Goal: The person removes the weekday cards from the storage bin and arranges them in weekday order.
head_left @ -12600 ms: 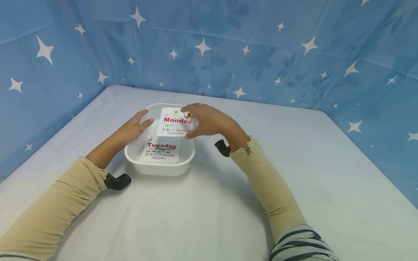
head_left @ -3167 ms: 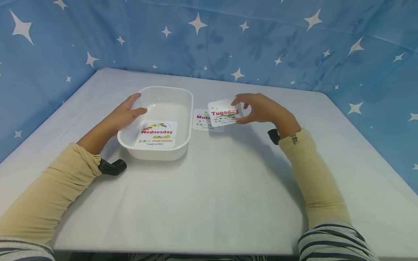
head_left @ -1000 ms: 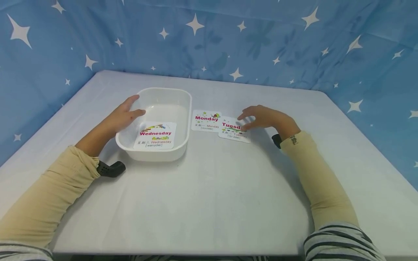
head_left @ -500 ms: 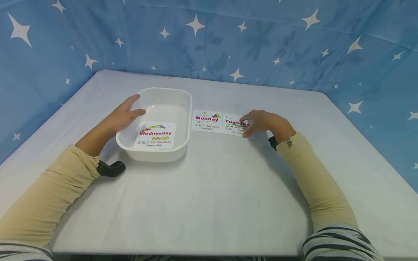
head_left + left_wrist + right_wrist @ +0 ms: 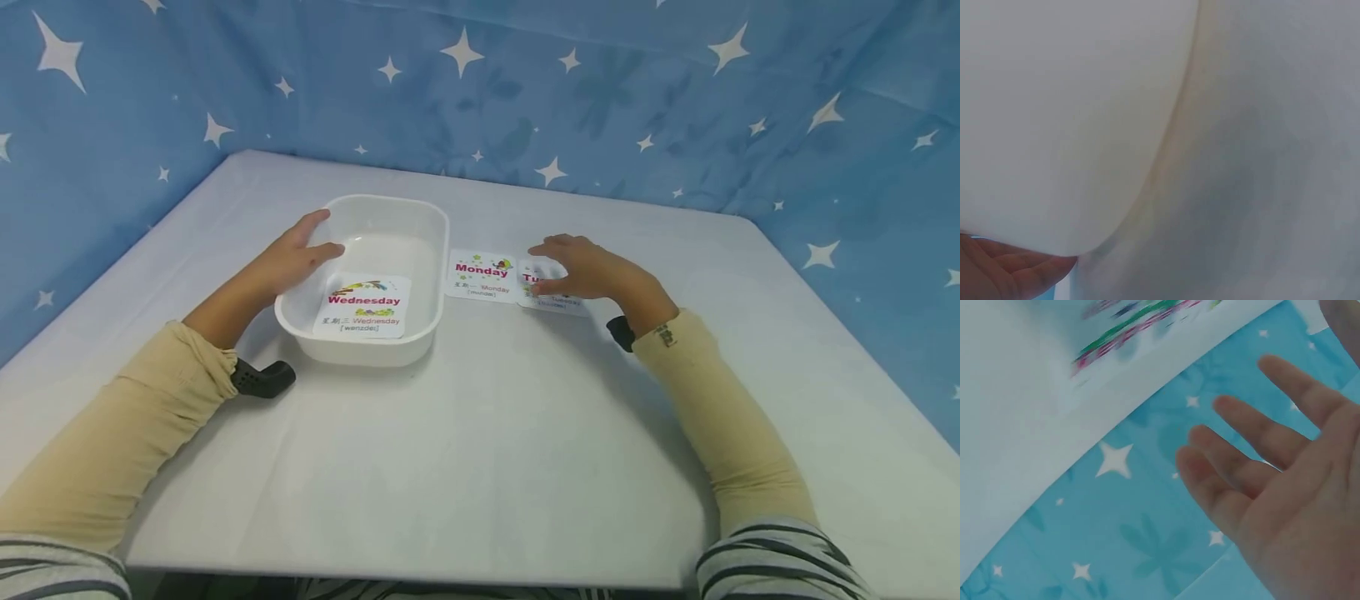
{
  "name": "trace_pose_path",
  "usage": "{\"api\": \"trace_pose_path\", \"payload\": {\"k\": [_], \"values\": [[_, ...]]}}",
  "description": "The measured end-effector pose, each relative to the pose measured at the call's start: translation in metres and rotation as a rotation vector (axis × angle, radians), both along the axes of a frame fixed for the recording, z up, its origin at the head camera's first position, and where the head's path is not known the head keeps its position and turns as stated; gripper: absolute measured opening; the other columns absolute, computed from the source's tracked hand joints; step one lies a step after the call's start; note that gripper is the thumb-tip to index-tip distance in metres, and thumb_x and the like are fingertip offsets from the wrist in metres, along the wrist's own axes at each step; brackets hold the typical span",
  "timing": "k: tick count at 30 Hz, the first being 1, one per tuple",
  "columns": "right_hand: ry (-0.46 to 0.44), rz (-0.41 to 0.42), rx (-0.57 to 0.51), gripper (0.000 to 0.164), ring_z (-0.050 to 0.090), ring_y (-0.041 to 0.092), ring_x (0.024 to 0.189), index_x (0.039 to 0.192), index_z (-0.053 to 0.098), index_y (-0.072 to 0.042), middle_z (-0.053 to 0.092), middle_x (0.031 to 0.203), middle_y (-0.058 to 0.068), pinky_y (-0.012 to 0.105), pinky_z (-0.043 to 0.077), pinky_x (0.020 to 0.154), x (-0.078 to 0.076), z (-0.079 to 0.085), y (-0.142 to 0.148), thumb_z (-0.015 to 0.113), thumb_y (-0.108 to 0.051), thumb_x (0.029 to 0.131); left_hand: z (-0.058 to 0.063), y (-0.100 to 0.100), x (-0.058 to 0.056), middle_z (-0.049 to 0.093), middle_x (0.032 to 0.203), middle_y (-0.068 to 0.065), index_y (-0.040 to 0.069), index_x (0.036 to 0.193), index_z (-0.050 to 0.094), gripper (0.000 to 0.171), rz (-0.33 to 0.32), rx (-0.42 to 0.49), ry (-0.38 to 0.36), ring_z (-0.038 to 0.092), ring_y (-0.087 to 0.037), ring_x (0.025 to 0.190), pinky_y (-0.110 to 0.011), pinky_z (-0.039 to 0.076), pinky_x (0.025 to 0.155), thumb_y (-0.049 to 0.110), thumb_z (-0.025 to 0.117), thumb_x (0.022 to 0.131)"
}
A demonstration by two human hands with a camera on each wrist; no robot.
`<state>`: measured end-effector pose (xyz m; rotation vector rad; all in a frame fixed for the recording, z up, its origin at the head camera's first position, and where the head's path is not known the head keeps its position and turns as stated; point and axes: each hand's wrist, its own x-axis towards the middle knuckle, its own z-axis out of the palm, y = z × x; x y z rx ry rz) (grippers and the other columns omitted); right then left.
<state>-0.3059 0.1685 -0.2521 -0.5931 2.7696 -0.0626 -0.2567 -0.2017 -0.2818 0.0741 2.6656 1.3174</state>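
At the left of the head view my left hand [image 5: 291,260] holds the rim of a white plastic basin [image 5: 367,353], thumb over the inside. Its fingers [image 5: 1034,272] lie against the basin's outer wall in the left wrist view. A Wednesday card [image 5: 362,307] leans inside the basin's near end. On the table lie a Monday card [image 5: 482,275] and, beside its right edge, a Tuesday card [image 5: 553,305]. Over the Tuesday card hovers my right hand [image 5: 588,268], fingers spread and holding nothing, partly covering the print.
A white cloth covers the table [image 5: 480,450], whose near edge shows at the bottom. Behind it hangs a blue curtain [image 5: 495,75] with white stars. Black wrist mounts [image 5: 264,379] stick out under both sleeves.
Earlier, the Monday and Tuesday cards moved from the basin to the table, baring Wednesday. Lately the right hand straightened Tuesday beside Monday, then lifted off. The left hand stays on the basin.
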Motion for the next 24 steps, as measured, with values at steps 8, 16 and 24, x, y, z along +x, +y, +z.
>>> {"api": "trace_pose_path", "payload": {"k": [8,16,24], "values": [[0.052,0.021,-0.132,0.075,0.011,0.027,0.141,0.146,0.023,-0.024,0.013,0.154,0.004,0.053,0.021,0.110,0.003,0.026,-0.049,0.058,-0.047,0.084,0.002,0.002,-0.002,-0.008,0.154,-0.011,0.019,0.148,-0.006,0.071,-0.002,-0.013,-0.003,0.003,-0.037,0.140,-0.058,0.017,0.108,0.034,0.039,0.095],[0.033,0.214,-0.111,0.079,0.021,0.018,0.139,0.145,0.024,-0.023,0.026,0.150,-0.001,0.042,0.021,0.113,0.011,0.019,-0.138,0.058,-0.055,0.081,0.001,0.001,-0.002,-0.006,0.154,-0.012,0.021,0.148,-0.007,0.071,0.014,0.002,-0.020,0.008,-0.039,0.139,-0.058,0.023,0.106,0.035,0.040,0.095],[-0.113,0.245,0.141,0.096,0.030,0.013,0.134,0.147,0.012,-0.028,0.030,0.148,-0.004,0.036,0.026,0.111,0.015,-0.010,-0.194,0.058,-0.067,0.072,0.002,-0.001,-0.003,-0.004,0.154,-0.013,0.019,0.148,-0.005,0.072,0.005,-0.004,-0.010,0.006,-0.039,0.139,-0.059,0.021,0.107,0.034,0.041,0.095]]}}
